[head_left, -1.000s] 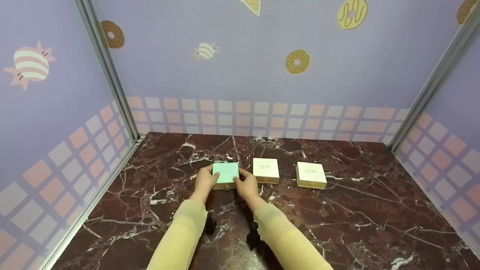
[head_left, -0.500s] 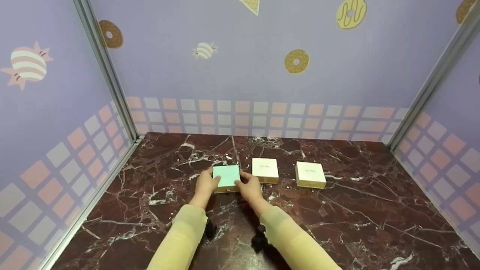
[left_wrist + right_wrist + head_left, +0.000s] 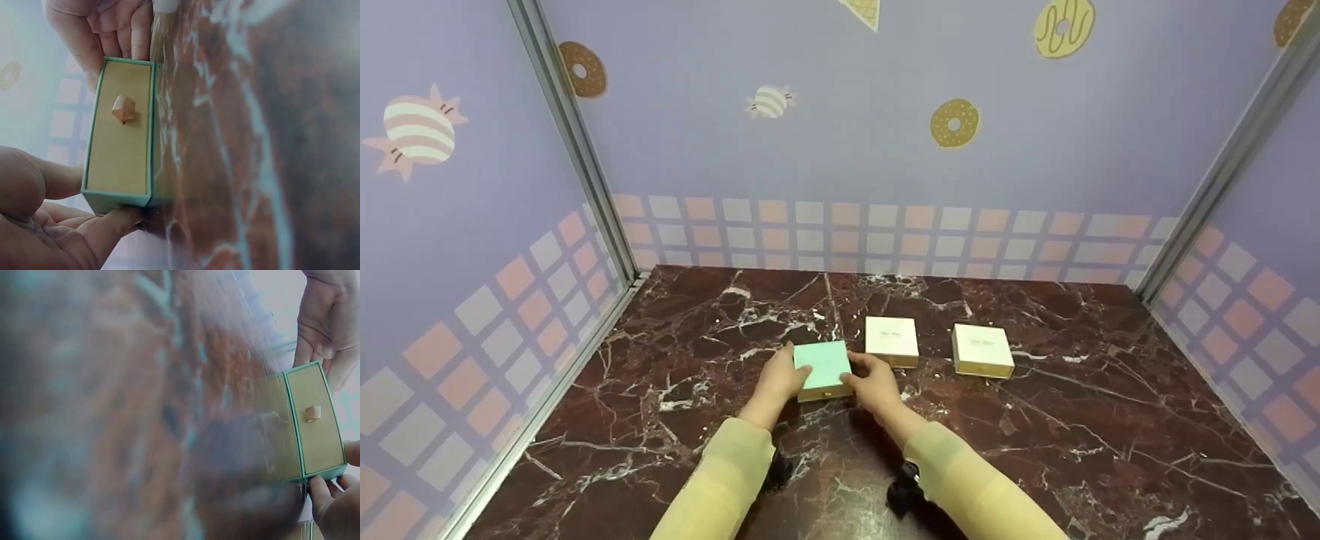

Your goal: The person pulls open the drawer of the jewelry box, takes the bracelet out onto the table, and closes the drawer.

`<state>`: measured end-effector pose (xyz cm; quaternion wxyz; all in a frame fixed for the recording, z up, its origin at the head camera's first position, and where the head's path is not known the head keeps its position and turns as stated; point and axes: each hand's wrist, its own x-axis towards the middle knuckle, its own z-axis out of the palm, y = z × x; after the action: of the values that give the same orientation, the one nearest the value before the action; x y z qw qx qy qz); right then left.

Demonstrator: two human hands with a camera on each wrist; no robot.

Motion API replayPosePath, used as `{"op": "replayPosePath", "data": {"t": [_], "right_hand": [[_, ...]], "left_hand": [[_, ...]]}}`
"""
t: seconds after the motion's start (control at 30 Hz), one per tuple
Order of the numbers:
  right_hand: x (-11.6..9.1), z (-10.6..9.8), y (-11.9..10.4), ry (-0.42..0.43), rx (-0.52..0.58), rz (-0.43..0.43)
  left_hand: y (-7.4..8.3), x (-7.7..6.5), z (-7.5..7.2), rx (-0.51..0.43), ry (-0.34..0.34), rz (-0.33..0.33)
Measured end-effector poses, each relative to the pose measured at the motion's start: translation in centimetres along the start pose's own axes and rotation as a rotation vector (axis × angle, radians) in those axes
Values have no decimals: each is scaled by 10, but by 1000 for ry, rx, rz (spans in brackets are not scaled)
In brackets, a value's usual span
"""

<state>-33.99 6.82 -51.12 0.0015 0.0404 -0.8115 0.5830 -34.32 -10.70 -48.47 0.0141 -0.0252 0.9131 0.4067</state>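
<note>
A mint-green drawer box stands low on the marble-patterned table, between both hands. My left hand grips its left side, thumb at the top's edge and fingers along the wall. On the opposite side, my right hand holds it the same way. The tan drawer front faces me, flush within its green sleeve, and carries a small copper-toned pull tab. The box's far side is hidden in every view.
Just right of the right hand sits a white box with a tan front. A second white box stands farther right. The dark red table ends at patterned lilac wall panels behind and on both sides.
Both hands have brought the green box towards me and slightly to the right, turning it a little. The two white boxes have stayed in place.
</note>
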Motion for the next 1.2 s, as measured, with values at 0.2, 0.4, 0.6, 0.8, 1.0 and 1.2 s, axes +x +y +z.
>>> {"op": "replayPosePath", "data": {"t": [0.2,0.4,0.6,0.8,1.0,1.2], "right_hand": [[-8,-13,4,-33,10,-12],[-13,-23,9,-66,54,2],[-21,-35,11,-83,67,24],[-33,-50,13,-99,73,34],[-41,-59,16,-118,84,60],[-49,-68,17,-122,83,71]], "left_hand": [[7,-9,4,11,-41,-4],[11,-17,10,33,-39,13],[17,-28,16,70,-40,41],[21,-39,24,68,-20,74],[24,-46,27,66,-12,97],[29,-51,28,105,-40,103]]}}
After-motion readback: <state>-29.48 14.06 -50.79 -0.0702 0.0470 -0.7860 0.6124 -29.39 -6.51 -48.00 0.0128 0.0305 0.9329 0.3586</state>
